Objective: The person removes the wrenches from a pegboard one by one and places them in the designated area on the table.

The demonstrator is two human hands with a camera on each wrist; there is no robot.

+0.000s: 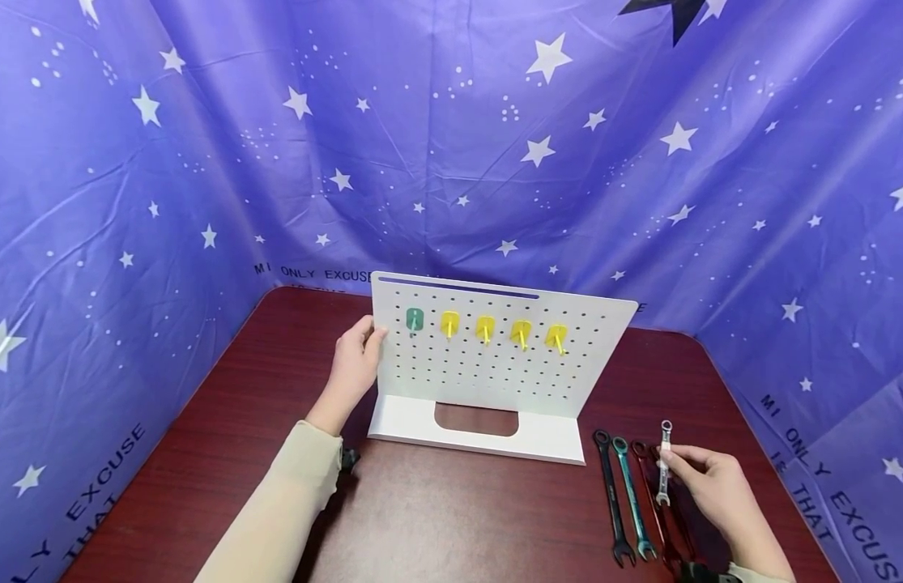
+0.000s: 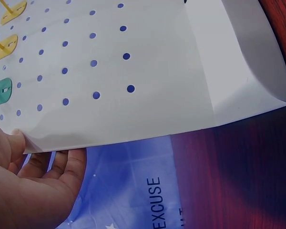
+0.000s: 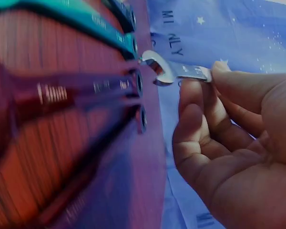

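A white pegboard stand (image 1: 604, 340) stands on the table, tilted slightly. My left hand (image 1: 355, 360) grips its left edge, thumb on the front and the other fingers behind, as the left wrist view shows. One green hook (image 1: 415, 319) and several yellow hooks (image 1: 485, 328) run in a row across the board; nothing hangs on them. At the right, my right hand (image 1: 717, 490) pinches a small silver combination wrench (image 1: 663, 488) by its middle, ring end pointing away from me. In the right wrist view, its open end (image 3: 164, 74) shows above the other wrenches.
Left of my right hand lie a black wrench (image 1: 610, 486), a teal wrench (image 1: 632, 494) and a red wrench (image 1: 657, 506), roughly parallel. Another dark wrench (image 3: 93, 152) lies beside them. Purple star-printed cloth (image 1: 436, 146) surrounds the dark red table (image 1: 254, 380).
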